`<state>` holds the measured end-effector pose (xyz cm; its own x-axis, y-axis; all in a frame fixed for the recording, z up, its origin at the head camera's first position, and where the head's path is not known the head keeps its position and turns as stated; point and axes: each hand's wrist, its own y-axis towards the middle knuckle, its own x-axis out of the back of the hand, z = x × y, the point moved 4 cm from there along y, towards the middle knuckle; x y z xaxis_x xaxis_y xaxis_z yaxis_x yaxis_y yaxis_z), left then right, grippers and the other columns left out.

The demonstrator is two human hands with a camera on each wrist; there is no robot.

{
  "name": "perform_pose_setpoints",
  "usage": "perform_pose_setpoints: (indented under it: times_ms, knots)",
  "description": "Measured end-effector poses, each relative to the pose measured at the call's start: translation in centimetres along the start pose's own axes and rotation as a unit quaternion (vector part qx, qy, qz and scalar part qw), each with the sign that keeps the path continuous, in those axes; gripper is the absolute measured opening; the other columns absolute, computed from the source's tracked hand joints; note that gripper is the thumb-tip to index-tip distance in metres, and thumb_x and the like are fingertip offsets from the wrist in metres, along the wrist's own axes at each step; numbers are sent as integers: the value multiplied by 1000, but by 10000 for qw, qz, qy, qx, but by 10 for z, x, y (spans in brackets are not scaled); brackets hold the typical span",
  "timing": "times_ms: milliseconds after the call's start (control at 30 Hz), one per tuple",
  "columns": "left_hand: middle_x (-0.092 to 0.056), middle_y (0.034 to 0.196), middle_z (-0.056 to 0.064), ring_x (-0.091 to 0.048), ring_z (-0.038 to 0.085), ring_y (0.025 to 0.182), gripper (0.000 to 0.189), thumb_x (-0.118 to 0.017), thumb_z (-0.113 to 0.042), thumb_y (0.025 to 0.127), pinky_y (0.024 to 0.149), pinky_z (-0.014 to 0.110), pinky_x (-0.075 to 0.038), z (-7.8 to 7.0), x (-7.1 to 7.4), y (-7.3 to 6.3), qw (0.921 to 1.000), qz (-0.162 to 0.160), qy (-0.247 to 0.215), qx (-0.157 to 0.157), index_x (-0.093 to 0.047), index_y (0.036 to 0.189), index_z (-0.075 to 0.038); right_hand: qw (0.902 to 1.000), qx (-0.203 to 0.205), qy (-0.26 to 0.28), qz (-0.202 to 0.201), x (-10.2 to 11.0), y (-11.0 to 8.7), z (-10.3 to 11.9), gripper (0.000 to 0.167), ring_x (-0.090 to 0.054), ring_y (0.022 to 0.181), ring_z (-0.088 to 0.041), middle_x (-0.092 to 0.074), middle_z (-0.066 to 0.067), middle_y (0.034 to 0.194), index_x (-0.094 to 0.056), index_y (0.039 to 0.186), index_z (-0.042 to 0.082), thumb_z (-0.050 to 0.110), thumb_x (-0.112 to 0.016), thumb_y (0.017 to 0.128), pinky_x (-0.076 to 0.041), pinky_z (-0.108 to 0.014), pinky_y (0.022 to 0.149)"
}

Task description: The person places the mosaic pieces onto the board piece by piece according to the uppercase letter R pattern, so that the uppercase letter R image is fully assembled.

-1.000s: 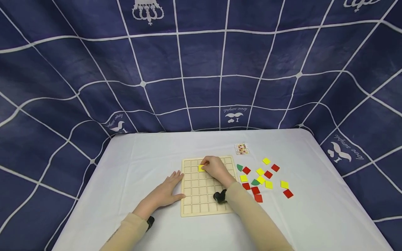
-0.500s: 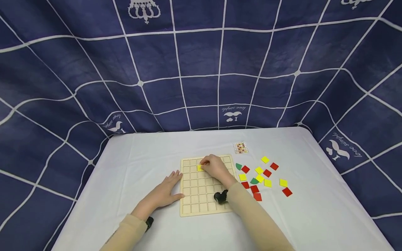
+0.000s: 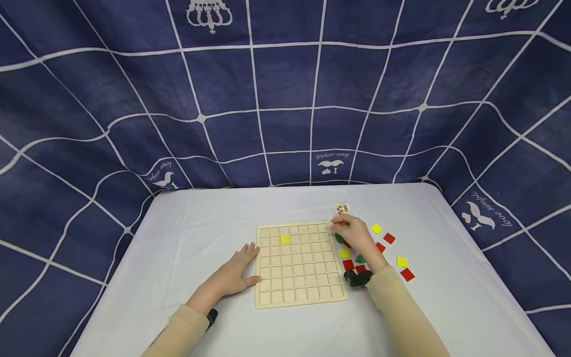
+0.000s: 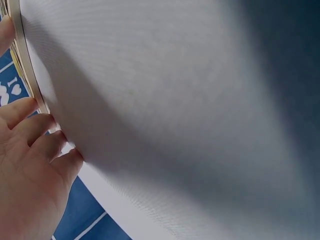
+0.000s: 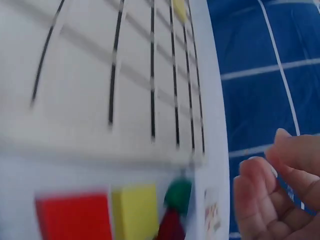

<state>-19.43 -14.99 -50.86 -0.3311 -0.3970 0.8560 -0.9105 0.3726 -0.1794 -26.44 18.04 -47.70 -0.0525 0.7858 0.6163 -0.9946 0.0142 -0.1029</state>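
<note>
A light wooden board (image 3: 303, 270) with a grid of square recesses lies on the white-covered table. One yellow square tile (image 3: 284, 239) sits in a recess of its second row from the far side. My left hand (image 3: 234, 274) lies at the board's left edge with spread fingers; in the left wrist view its fingertips (image 4: 45, 120) touch that edge. Over the far right corner, above the loose tiles, hovers my right hand (image 3: 353, 234). Its fingers are loosely bent, and the right wrist view shows nothing held in the hand (image 5: 280, 195). It partly covers a green quarter-round tile (image 3: 339, 238) and some red ones.
To the right of the board lie several red and yellow square tiles, among them a yellow one (image 3: 402, 261) and a red one (image 3: 407, 274). A small patterned card (image 3: 341, 208) is beyond the board's far right corner. Blue curtain (image 3: 285, 129) surrounds the table's far side.
My right hand has let go of the yellow tile, leaving it in the board's recess, and has moved right over the loose tiles. The left hand stays at the board's edge.
</note>
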Motion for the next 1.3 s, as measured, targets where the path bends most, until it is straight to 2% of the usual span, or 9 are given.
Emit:
perform_pose_setpoints:
  times_ms: [167,400,667,933,1133,1300]
  knots:
    - [-28,161,17,-21,33,151,81,-73,-36,87,124,50,-21,0,1,-1,10000,-55,-36,-9,-36,151,-2,9983,-481,-333,82,15,-3,-24,28,-61,92,-23,-69,-14,114,-68,117,7,23,-64,95,-54,-34,83]
    - [-27,161,17,-20,33,151,82,-72,-37,88,124,49,-20,2,0,0,10000,-64,-46,-24,-35,152,-2,9951,-825,-488,226,16,-5,-43,32,-56,91,-23,-68,-11,110,-67,118,8,27,-69,92,-47,-25,71]
    - [-26,161,17,-20,33,152,82,-73,-36,88,124,49,-19,1,1,2,9999,-48,-120,-48,-35,152,-2,9942,-737,-727,300,14,-6,-47,34,-55,77,-20,-65,-10,94,-68,113,4,25,-75,88,-45,-23,60]
    - [-26,162,16,-19,32,152,82,-73,-36,87,124,49,-20,0,1,3,9999,-28,-58,-95,-35,152,-3,9917,-715,-1049,193,13,-8,-43,29,-52,70,-19,-61,-8,87,-69,107,3,20,-77,86,-44,-23,57]
    - [-26,162,16,-20,32,152,82,-74,-37,87,124,49,-20,2,0,2,10000,-40,-60,-50,-36,151,-3,9909,-855,-1013,217,12,-10,-43,29,-53,67,-18,-62,-7,86,-66,105,3,21,-77,85,-44,-23,56]
    - [-26,162,13,-19,30,152,83,-73,-38,87,125,47,-20,3,-2,2,10000,-42,-68,52,-36,152,-4,9930,-903,-728,242,12,-10,-47,28,-53,70,-18,-61,-6,86,-65,101,5,22,-78,84,-44,-23,57]
